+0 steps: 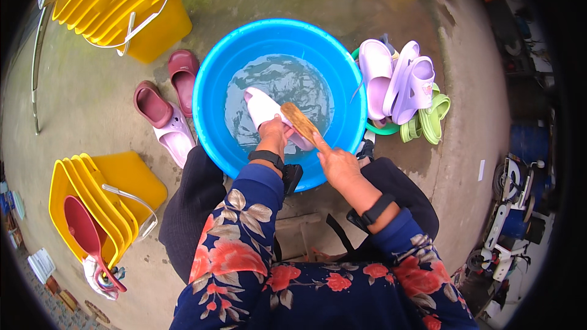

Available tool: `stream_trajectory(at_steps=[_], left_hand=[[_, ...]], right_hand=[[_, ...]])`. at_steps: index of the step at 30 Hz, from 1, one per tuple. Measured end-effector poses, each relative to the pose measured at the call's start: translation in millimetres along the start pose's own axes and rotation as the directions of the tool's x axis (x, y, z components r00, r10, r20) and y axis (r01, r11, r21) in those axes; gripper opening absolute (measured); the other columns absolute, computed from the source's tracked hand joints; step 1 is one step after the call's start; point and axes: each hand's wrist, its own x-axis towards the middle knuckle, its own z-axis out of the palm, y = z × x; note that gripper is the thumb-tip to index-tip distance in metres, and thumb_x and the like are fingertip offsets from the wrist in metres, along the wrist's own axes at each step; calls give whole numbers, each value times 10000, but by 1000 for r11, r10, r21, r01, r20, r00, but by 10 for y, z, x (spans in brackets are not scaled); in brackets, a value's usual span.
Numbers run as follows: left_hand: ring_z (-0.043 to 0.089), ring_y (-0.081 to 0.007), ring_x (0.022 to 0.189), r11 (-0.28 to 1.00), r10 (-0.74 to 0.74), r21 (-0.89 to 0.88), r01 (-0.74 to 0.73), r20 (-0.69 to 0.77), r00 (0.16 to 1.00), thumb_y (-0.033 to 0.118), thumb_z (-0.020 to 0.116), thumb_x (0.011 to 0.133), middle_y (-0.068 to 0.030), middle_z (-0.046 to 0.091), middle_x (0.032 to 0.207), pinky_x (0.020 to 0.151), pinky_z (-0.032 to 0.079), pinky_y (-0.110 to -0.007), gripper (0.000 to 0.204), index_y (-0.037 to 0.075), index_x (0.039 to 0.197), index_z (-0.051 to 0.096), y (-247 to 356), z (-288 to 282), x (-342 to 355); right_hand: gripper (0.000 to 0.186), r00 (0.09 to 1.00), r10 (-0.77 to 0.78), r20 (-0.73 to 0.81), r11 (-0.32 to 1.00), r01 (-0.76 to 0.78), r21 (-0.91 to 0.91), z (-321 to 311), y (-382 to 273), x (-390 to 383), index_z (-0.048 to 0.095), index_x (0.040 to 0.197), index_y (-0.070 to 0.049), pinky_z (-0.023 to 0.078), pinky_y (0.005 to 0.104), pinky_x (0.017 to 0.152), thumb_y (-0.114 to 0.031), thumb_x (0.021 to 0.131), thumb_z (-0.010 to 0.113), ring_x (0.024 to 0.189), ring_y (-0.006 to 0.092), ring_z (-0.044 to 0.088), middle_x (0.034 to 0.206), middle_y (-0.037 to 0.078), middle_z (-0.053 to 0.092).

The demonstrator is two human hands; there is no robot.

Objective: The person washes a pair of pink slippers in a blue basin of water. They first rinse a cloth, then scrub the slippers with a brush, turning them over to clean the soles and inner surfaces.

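A blue basin [357, 123] with rippling water [284, 73] in it stands between my knees. Over the water my left hand [275, 133] is closed round a pale pink slipper [260, 105], its rounded end pointing to the far left. My right hand [340, 165] grips the end of a wooden-backed brush [298, 120], which lies slanted across the slipper. The brush's underside is hidden, so bristles do not show. Both hands are close together above the basin's near right part.
Left of the basin lie dark red clogs [153, 104] and a lilac clog [176, 137]. On its right, lilac slippers [376, 64] and green ones [433, 119] crowd a green container [385, 129]. Stacked yellow buckets [165, 27] stand far left; more yellow buckets [137, 177], with a red ladle [84, 226], lie nearer.
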Motion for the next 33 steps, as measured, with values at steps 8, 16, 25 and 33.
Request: stream_trajectory(at_steps=[8,16,25,33], left_hand=[[577,-292,814,991,-53,122,50,20,998,155,422,875,-186,545,953,661,522,-355,271,-69,1026,440,-38,-7,148],[589,-243,668,979,-41,201,37,13,999,165,453,866,-165,568,870,553,525,-291,252,-66,961,484,-43,95,255],[547,-189,587,991,2,134,2,-27,1000,136,478,851,-114,552,779,526,505,-267,202,-55,913,491,-59,-6,166],[558,-125,653,987,-4,162,2,10,1000,241,493,846,-13,582,771,532,430,-268,167,89,907,521,85,-80,157]], right_hand=[[504,996,45,70,999,-45,-1,271,-223,820,298,1280,-255,464,381,695,-162,807,446,827,298,571,905,175,562],[526,1000,-16,27,1000,16,3,128,49,477,305,1277,-232,465,422,605,-164,789,487,658,323,579,719,159,583],[516,998,-59,2,997,59,56,339,-44,738,256,1297,-254,463,425,612,-217,820,449,680,331,579,787,177,584],[597,982,178,66,934,-190,302,225,10,1356,269,1294,-219,426,391,772,-321,773,541,893,349,538,975,199,560]])
